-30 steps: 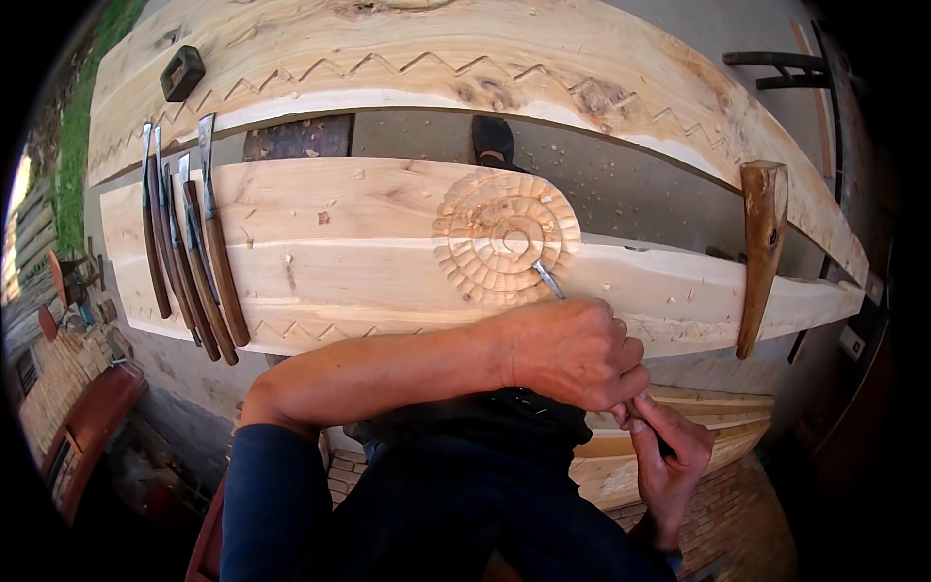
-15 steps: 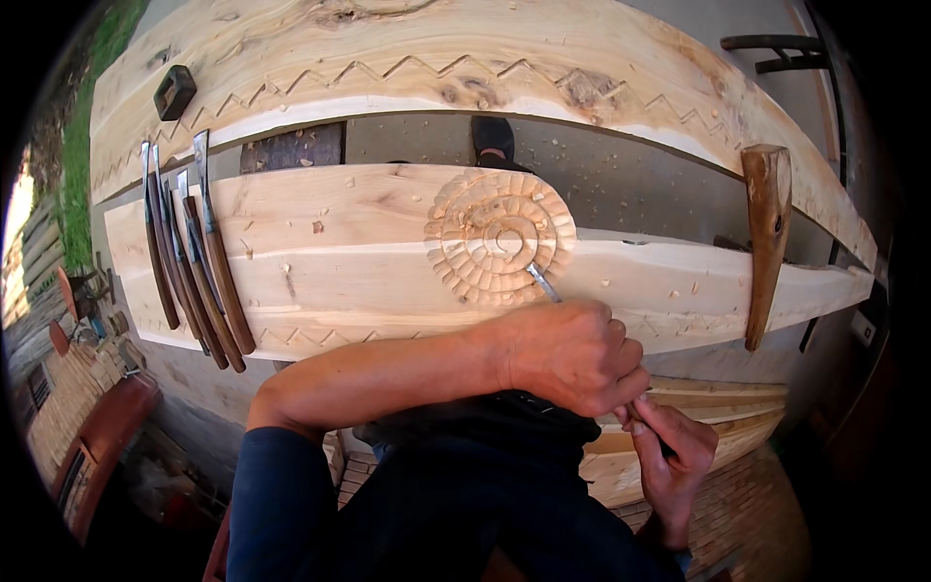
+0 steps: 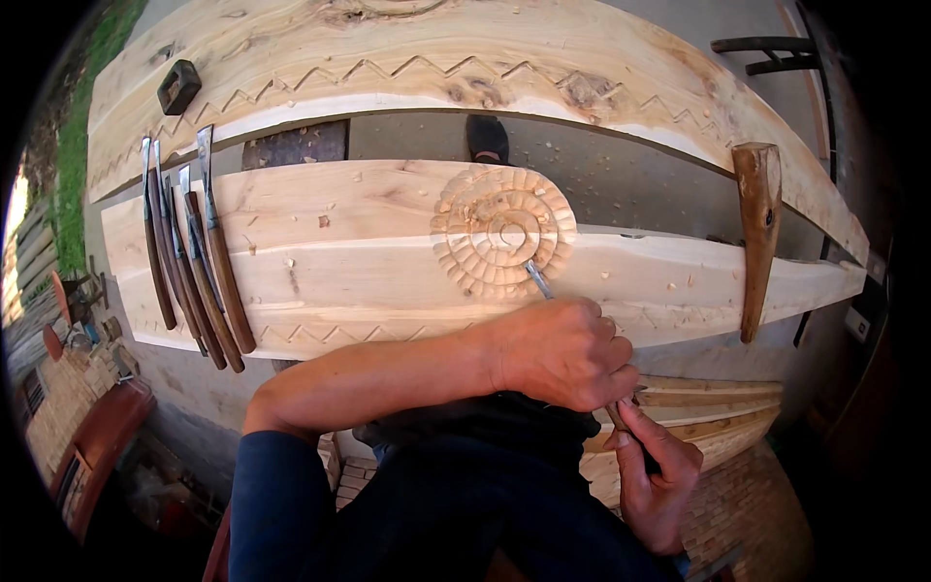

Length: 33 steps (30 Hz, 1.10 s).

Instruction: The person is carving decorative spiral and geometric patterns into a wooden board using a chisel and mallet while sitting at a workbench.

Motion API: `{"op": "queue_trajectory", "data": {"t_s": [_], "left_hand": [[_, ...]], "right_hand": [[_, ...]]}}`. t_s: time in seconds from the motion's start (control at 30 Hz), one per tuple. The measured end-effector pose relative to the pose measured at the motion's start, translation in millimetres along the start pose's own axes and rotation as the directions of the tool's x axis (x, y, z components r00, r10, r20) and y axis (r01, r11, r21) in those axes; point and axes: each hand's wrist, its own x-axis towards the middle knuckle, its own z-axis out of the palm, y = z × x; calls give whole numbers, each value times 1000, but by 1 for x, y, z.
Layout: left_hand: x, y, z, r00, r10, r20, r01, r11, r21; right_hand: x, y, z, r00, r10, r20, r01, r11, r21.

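My left hand (image 3: 572, 354) is closed around the shank of a carving chisel (image 3: 539, 281), its forearm reaching across in front of me. Lower right, my right hand (image 3: 661, 472) grips the wooden handle's end, thumb stretched along it. The chisel's metal tip rests at the lower inner part of a round carved rosette (image 3: 465, 231), which has rings of scalloped cuts around a small central spiral. This carving is in a pale wooden plank (image 3: 359, 267) lying crosswise before me. My left fist hides the middle of the chisel.
Several long-handled chisels (image 3: 199, 257) lie side by side at the plank's left. A wooden mallet (image 3: 758, 238) lies across its right end. Beyond is another plank (image 3: 427, 87) with a zigzag groove and a dark block (image 3: 178, 87). Someone's shoe (image 3: 487, 136) shows between the planks.
My right hand has moved slightly down and left, and more of the chisel handle shows between my hands. The chisel tip has shifted only a little, and the whole view has shifted slightly.
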Motion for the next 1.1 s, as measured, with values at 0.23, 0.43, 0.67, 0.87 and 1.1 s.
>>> {"op": "queue_trajectory", "data": {"t_s": [0.23,0.43,0.67,0.87,1.1], "left_hand": [[-2,0,1,1000,3,12,-3,1000,-2],[-4,-1,2,999,8,34,-8,1000,-3],[-5,0,1,998,-4,55,2,999,35],[-7,-1,0,1000,-2,29,1,999,38],[-10,-1,0,999,-47,16,46,998,40]], "right_hand": [[-2,9,6,999,-33,-24,34,999,15],[-3,14,14,997,-46,-63,48,998,45],[-7,20,17,999,4,-53,0,998,65],[-9,24,27,998,14,-67,-7,994,111],[-6,21,29,996,30,-88,-20,993,116]]}}
